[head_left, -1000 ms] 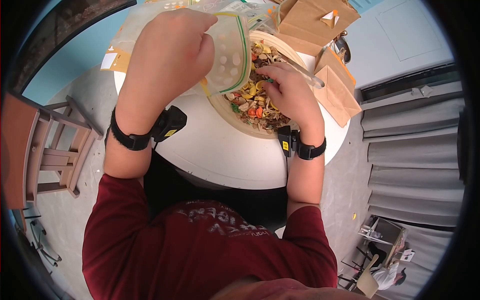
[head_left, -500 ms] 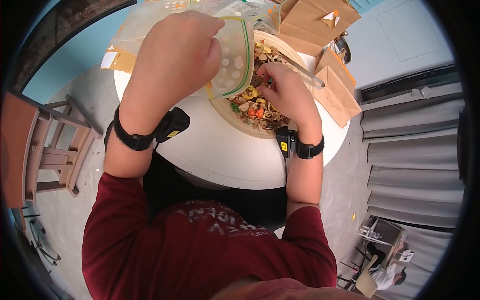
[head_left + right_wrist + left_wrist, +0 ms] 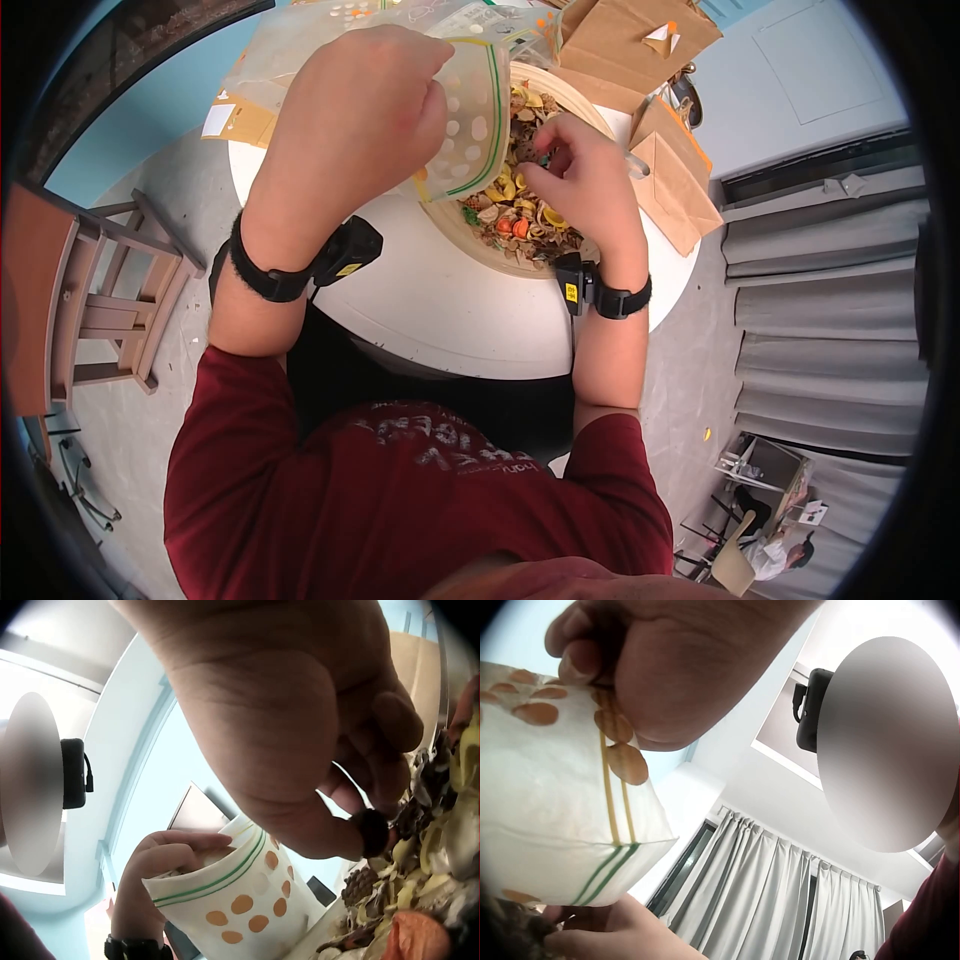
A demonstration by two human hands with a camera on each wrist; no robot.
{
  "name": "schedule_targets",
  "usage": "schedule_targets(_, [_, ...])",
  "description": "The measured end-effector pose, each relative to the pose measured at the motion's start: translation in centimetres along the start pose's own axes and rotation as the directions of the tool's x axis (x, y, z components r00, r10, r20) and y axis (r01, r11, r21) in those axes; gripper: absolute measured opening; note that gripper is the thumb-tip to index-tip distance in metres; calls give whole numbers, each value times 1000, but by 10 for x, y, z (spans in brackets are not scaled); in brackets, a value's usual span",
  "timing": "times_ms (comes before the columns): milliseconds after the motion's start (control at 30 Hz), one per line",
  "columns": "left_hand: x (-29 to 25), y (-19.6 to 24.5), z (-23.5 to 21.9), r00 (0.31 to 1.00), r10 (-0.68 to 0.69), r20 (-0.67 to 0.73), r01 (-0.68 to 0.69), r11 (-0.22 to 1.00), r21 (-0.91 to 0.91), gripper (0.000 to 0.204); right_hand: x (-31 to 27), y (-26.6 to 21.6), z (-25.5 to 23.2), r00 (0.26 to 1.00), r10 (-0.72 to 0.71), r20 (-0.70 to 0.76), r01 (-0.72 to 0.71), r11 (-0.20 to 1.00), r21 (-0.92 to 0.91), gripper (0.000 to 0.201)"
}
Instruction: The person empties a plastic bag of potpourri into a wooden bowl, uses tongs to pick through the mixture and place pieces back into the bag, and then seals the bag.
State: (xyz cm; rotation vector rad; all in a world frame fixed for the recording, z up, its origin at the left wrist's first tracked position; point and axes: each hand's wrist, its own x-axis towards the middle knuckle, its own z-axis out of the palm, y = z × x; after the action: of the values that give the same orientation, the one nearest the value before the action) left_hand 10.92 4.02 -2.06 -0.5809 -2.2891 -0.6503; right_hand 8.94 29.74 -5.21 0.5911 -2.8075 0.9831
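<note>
On our far left in the head view we see a wooden chair point(image 3: 125, 300) beside the white table point(image 3: 430, 320). Next comes our left hand point(image 3: 365, 110), its fingers bent in and gripping the top of a translucent zip bag point(image 3: 472, 120); the left wrist view shows thumb and fingers pinching it. The bag (dotted, with green and yellow lines along its mouth) tilts over the left side of a pale round bowl point(image 3: 480, 259), and the bowl rests on the table.

In the bowl lies a heap of dried pieces point(image 3: 515, 222), brown, yellow and orange. Over its right side is our right hand point(image 3: 590, 180), half open, fingers curved, with a gap showing between thumb and forefinger. In the right wrist view a dark round piece point(image 3: 372, 833) sits right at the thumb tip; we cannot tell whether it is gripped or just touched.

Farther right, a large paper bag point(image 3: 610, 55) stands behind the bowl and a smaller paper bag point(image 3: 672, 185) lies beside it. Grey curtains point(image 3: 820, 310) hang beyond the table.
</note>
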Motion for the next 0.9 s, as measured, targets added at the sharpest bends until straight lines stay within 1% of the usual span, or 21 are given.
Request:
schedule_targets(100, [1, 0, 0, 1000, 2, 11, -2, 1000, -1, 28, -3, -4, -7, 992, 26, -125, 6, 969, 249, 24])
schedule_targets(200, [0, 1, 1, 1000, 7, -6, -7, 1000, -22, 28, -9, -15, -13, 978, -15, -206, 127, 832, 540, 27])
schedule_targets(300, [-1, 1, 3, 1000, 12, -6, -12, 1000, -13, 28, -13, -15, -17, 938, -233, -255, 329, 830, 451, 27])
schedule_targets(400, [-1, 2, 4, 1000, 1, 19, -1, 1000, 7, 28, -13, -14, -16, 894, -378, -240, 441, 834, 331, 19])
schedule_targets(467, [-1, 2, 4, 1000, 2, 17, -2, 1000, 10, 28, -22, -36, -18, 955, -264, -132, 286, 937, 199, 27])
schedule_targets(500, [-1, 2, 4, 1000, 2, 12, -2, 1000, 5, 28, -25, -44, -19, 977, -197, -85, 206, 970, 125, 33])
schedule_targets(600, [-1, 1, 2, 1000, -1, 2, 1, 1000, -10, 29, -22, -34, -22, 952, -250, -176, 267, 961, 77, 38])
schedule_targets(700, [0, 1, 0, 1000, -6, -11, 6, 1000, -9, 27, -19, -12, -33, 967, -163, -197, 172, 985, 31, 37])
schedule_targets(733, [0, 0, 0, 1000, -4, -22, 4, 1000, -2, 26, -19, -9, -37, 985, -44, -166, 50, 998, 34, 34])
schedule_targets(767, [0, -1, 1, 999, -1, -34, 1, 1000, 4, 24, -19, -4, -41, 994, 13, -106, -18, 999, -44, 33])
schedule_targets(833, [0, -1, 1, 999, 1, -45, -1, 1000, -2, 24, -16, 10, -45, 990, 141, -1, -138, 968, -210, 30])
schedule_targets(900, [0, 0, 1, 999, -3, -43, 3, 1000, -8, 24, -13, 29, -40, 983, 177, 40, -164, 961, -223, 29])
